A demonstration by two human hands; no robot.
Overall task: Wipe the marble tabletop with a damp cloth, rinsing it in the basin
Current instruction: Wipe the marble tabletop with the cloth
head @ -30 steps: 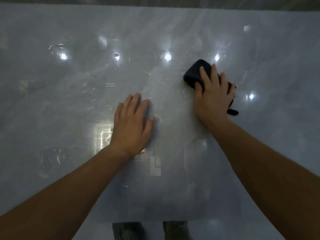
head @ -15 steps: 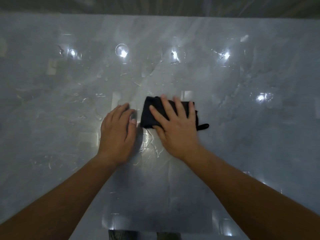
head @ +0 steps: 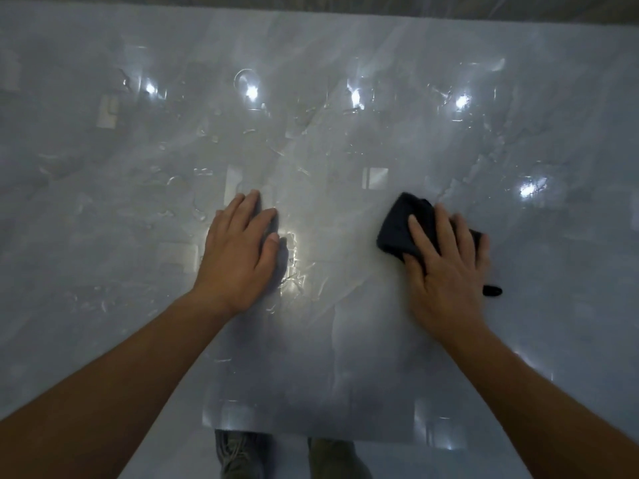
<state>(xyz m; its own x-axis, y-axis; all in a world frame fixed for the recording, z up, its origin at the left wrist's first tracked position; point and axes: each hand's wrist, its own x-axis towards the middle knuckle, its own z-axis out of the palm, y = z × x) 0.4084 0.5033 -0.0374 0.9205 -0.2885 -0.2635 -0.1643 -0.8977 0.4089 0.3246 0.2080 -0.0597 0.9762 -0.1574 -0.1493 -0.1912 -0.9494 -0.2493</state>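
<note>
We press our right hand (head: 446, 267) flat on a dark, folded damp cloth (head: 401, 229), fingers spread a little and laid over its top, pinning it against the pale grey, glossy marble tabletop (head: 345, 340). The cloth lies right of the middle of the tabletop, well in from every edge; its far-left corner juts out past our fingertips, and a small dark tip (head: 492, 291) of it shows beside the heel of that hand. Our left hand (head: 238, 250) rests palm down on the bare stone left of the middle, fingers close together and holding nothing, well apart from the cloth. Streaks and beads of water (head: 294, 271) glint just beside the left hand and toward the far edge. Below the near edge we see two shoes (head: 238, 454).
</note>
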